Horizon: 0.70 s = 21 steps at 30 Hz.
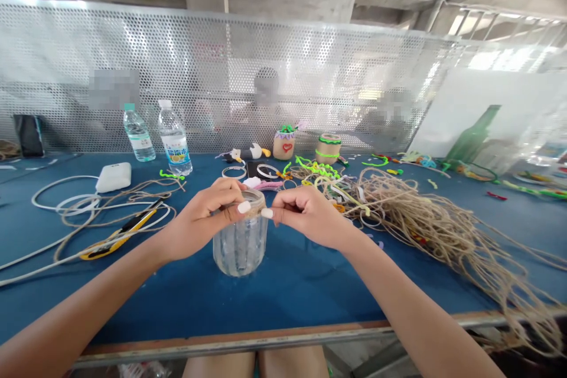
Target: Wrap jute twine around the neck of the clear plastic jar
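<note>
A clear ribbed glass jar (240,248) stands upright on the blue tabletop in front of me, with a band of brown twine (253,208) around its neck. My left hand (212,209) is closed around the jar's upper left side, thumb pressed on the neck. At the right of the neck, my right hand (305,212) is pinched shut at the twine, its thumb tip touching the band. The strand between those fingers is mostly hidden. Behind the jar lie pink fuzzy pieces (266,185) and a tape roll (267,172).
A large heap of loose twine (407,207) spreads to the right, over the table's front edge. At left lie a yellow utility knife (121,236), a white cable (48,242) and a white charger (114,177). Two water bottles (175,139) and decorated jars (283,145) stand farther back.
</note>
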{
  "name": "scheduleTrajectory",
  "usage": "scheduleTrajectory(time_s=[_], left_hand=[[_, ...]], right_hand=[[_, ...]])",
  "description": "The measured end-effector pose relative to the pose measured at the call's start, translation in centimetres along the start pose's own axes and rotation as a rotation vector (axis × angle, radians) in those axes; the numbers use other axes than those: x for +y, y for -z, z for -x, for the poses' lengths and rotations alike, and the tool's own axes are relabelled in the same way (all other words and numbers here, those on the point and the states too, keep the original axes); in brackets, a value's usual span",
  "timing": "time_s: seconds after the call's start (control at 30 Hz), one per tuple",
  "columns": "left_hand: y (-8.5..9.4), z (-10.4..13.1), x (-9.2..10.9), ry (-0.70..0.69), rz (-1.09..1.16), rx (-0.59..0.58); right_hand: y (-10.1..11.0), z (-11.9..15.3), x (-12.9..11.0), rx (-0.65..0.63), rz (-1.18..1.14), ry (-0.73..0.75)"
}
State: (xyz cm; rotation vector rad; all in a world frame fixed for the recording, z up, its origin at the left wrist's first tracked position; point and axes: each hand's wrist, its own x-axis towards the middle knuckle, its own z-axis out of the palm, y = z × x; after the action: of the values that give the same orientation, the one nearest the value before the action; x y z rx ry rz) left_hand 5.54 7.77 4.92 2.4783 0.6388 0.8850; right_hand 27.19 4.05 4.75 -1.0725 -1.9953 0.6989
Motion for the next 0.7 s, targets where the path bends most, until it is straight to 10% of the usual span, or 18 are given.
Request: scheduleTrajectory(time_s=[0.5, 0.7], left_hand=[[-0.9, 0.6, 1.4, -0.128, -0.360, 0.115], [0.1, 0.5, 0.1, -0.008, -0.113, 0.029]], right_hand=[[-1.7, -0.6, 0.3, 0.033, -0.175, 0.000], [-1.1, -0.5, 0.5, 0.025, -0.038, -0.032]])
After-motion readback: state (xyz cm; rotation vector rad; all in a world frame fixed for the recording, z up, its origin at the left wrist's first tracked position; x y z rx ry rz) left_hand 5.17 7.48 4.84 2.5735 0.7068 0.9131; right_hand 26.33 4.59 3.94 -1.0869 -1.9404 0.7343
